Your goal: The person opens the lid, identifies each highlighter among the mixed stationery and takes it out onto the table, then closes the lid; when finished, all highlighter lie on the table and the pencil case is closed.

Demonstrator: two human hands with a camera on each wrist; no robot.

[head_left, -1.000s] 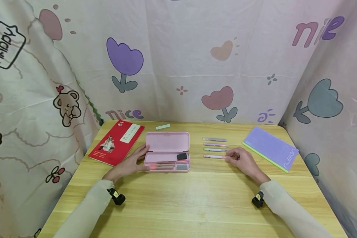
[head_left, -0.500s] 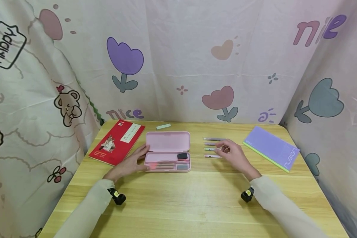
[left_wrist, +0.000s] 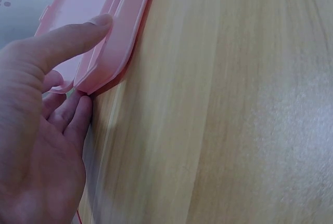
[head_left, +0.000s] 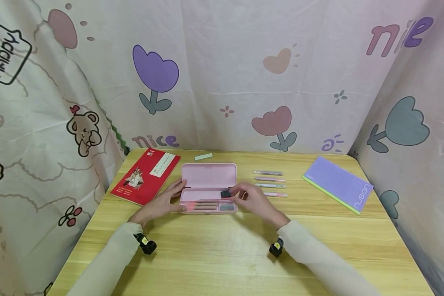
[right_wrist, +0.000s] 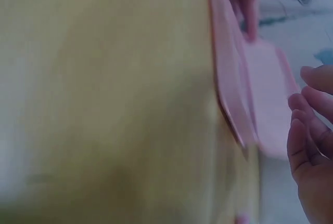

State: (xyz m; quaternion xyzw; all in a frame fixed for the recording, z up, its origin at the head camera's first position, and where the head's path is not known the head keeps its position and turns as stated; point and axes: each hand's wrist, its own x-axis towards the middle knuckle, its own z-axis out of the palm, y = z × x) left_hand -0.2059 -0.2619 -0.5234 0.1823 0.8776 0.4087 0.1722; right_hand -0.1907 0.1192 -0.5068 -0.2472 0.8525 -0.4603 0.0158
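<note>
Pink plastic hinged pencil case [head_left: 200, 194] part-filled, centre-left, lid [head_left: 209, 176] up, left hand [head_left: 159, 207] gripping its left end, right hand [head_left: 254, 201] at small black rectangular block [head_left: 225, 193] over its right end (pinching or not, can't tell), 4 slim pastel pens [head_left: 270, 179] still out, right.

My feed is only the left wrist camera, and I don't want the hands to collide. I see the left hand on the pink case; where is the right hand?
Observer: In the head view, the right hand is at the right end of the pink case, fingertips by a small black block; I can't tell whether they pinch it.
Operator: What's inside that I'm missing?
Observer: Slim brown sticks, possibly pencils, lie lengthwise along the near side.
Operator: Anything loose to the right?
Observer: Yes, four pens lie roughly parallel, one behind another, the nearer ones partly hidden by that hand.
</note>
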